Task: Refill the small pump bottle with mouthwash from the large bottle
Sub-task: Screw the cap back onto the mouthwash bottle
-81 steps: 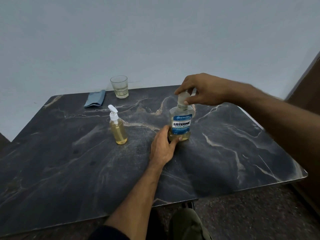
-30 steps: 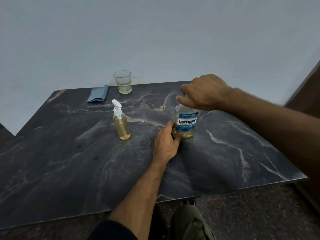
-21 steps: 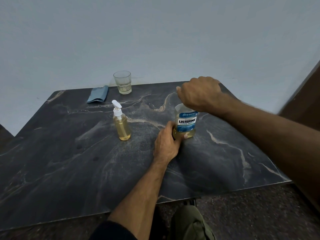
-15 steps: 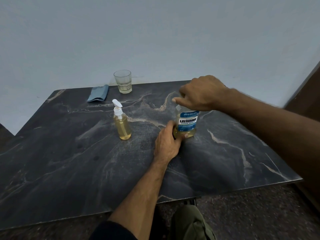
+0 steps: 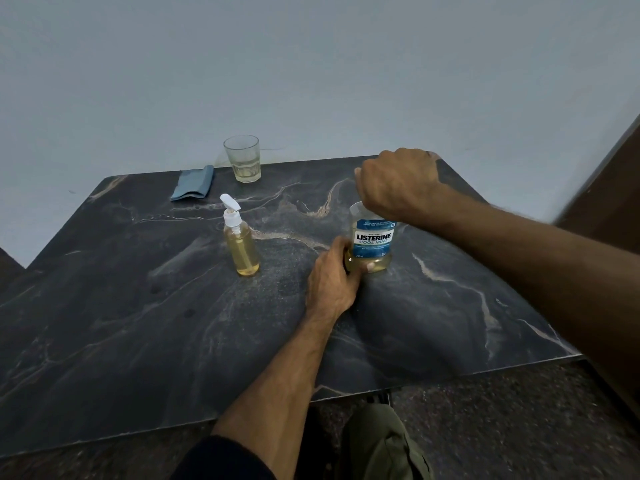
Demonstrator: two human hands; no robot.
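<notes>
A dark grey marble-patterned bench [image 5: 138, 341] with pale veins stands against a plain light wall and carries everything in view. Near its middle right stands the large clear plastic mouthwash bottle [image 5: 372, 242], upright, with a blue and white label and a shallow layer of yellowish liquid at the bottom. The right hand [image 5: 398, 185] sits over the top of this bottle, fingers curled down around its cap, which the hand hides from sight. The left hand [image 5: 334, 275] wraps the bottle's base, thumb across the front and fingers round the far side, with the heel of the hand on the bench. Well to the left of the large bottle stands the small clear pump bottle [image 5: 240, 245], upright, white pump head on, mostly full of amber liquid. Behind it, near the wall, stands a clear drinking glass [image 5: 242, 159], and just beside the glass lies a folded blue cloth [image 5: 193, 183].
</notes>
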